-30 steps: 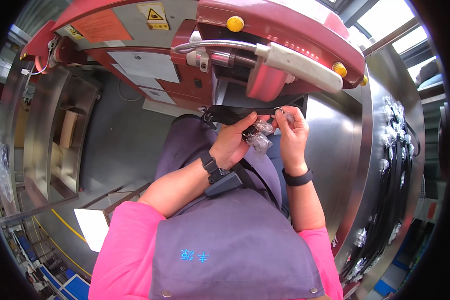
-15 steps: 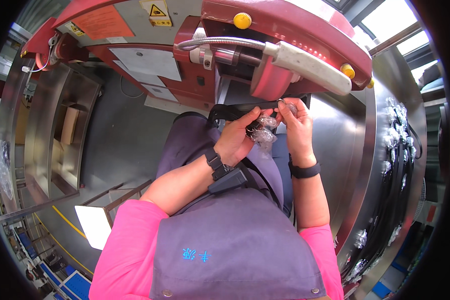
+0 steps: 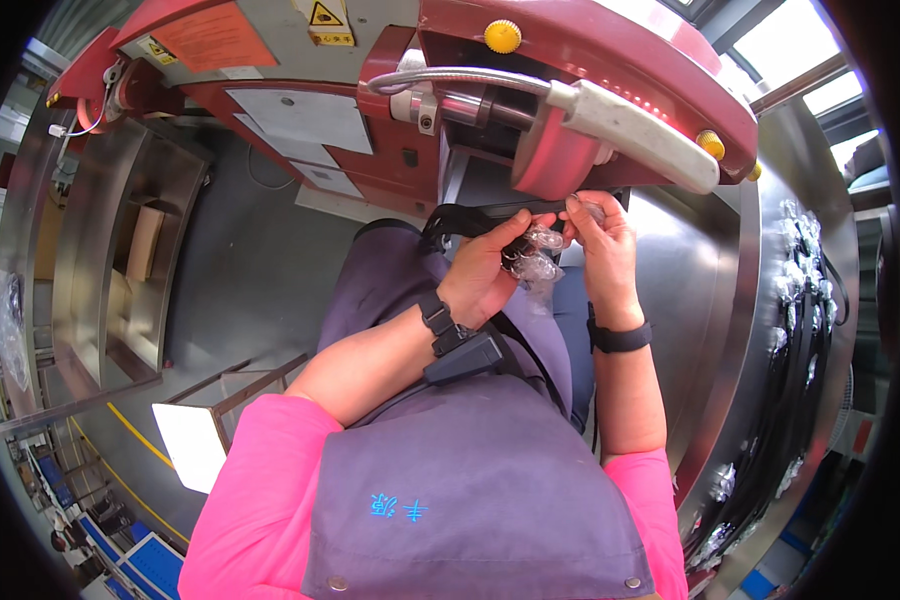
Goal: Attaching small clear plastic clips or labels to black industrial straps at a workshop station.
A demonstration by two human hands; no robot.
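The grip of the left hand (image 3: 485,275) closes on a black strap (image 3: 460,220) and crumpled plastic wrapping (image 3: 538,268); the right hand (image 3: 607,250) pinches the strap farther right. The strap stretches just below the pink-red wheel (image 3: 552,160); whether they touch, I cannot tell. The step looks like positioning the strap; the next move calls for a steady, taut hold. Blue characters (image 3: 400,508) mark the apron (image 3: 480,440); a yellow warning label (image 3: 331,22) and printed orange sheet (image 3: 217,40) sit on the machine (image 3: 650,70).

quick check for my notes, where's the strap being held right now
In the head view, the black strap is upper centre, held by the left hand and the right hand, just below the red wheel.
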